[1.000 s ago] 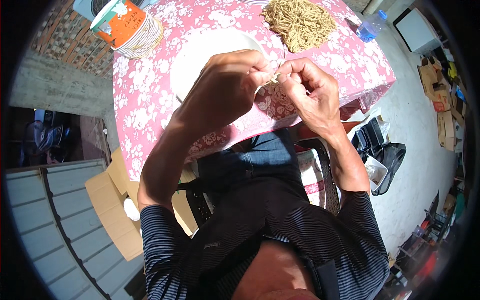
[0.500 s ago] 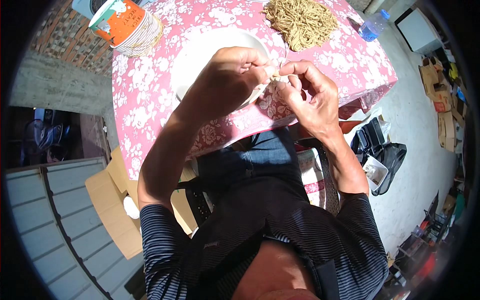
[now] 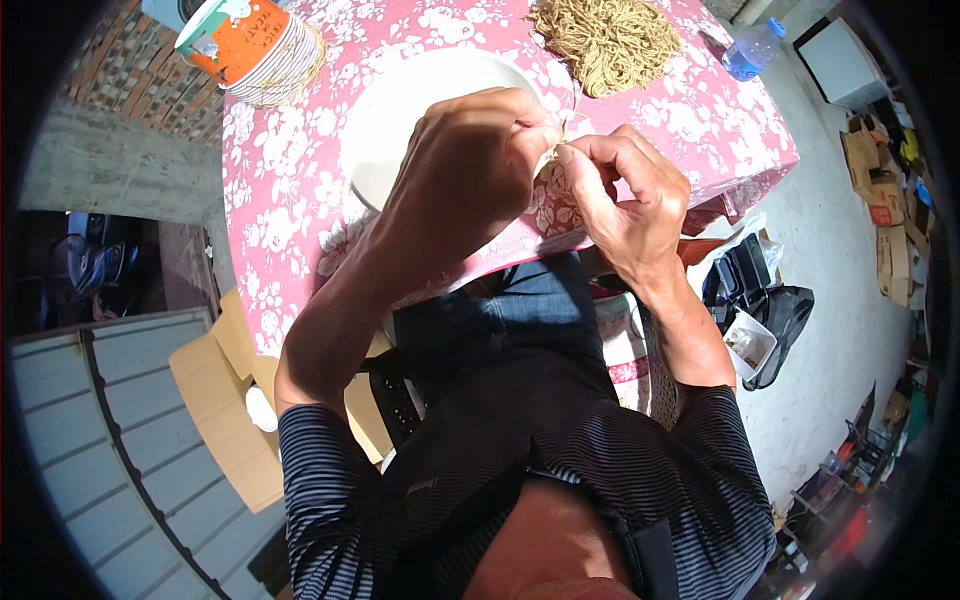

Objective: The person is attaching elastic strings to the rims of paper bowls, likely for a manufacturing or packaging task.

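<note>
Both hands meet over the near edge of the table, in front of a round white dish (image 3: 400,110). My left hand (image 3: 465,150) is closed, with thumb and forefinger pinching a thin beige cord (image 3: 570,122). On the other side of the cord, my right hand (image 3: 640,195) pinches it too, thumb and forefinger pressed together. The small part of cord between the fingertips is mostly hidden. A loose end loops up past the fingers toward a tangled heap of tan cord (image 3: 605,45) at the back.
An orange and teal paper tub (image 3: 245,40), its lower part wrapped with pale cord, stands at the back left. A clear bottle with a blue cap (image 3: 752,52) is at the back right. A pink flowered cloth (image 3: 285,235) covers the table. Cardboard (image 3: 225,420) sits at lower left.
My fingertips have come closer together, the right hand's forefinger closing down to its thumb. Both hands have shifted slightly, and less of the cord shows between them.
</note>
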### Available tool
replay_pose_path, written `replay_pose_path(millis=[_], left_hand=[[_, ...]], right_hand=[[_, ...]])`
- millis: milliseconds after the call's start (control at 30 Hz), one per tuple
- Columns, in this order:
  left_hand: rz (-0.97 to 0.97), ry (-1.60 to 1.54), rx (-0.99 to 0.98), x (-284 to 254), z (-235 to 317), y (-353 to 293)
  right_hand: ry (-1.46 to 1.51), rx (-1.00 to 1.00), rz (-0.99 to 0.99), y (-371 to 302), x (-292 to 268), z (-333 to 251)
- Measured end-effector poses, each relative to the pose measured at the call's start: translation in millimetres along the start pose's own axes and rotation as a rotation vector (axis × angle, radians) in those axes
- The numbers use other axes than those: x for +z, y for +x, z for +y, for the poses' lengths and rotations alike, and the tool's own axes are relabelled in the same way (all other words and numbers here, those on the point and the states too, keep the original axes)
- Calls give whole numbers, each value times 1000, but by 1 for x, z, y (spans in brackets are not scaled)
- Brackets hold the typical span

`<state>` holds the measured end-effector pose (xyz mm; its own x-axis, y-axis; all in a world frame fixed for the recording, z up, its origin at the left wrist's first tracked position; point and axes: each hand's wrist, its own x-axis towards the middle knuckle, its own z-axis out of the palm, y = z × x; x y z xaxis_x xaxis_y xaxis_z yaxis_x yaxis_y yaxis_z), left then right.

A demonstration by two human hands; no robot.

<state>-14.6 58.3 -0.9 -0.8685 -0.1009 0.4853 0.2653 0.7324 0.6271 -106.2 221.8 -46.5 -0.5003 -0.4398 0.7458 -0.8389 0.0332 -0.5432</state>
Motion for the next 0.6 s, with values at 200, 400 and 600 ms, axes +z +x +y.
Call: replay_pose_path(millis=[200,400,600], left_hand=[[-49,-193,-169,-7,-2,1],[-180,-385,-219,-27,-9,-2],[-251,-389,-247,-28,-7,-9]], right_hand=[[175,256,-76,0,-4,-2],[340,496,-92,-3,-11,6],[437,569,-130,3,-15,8]])
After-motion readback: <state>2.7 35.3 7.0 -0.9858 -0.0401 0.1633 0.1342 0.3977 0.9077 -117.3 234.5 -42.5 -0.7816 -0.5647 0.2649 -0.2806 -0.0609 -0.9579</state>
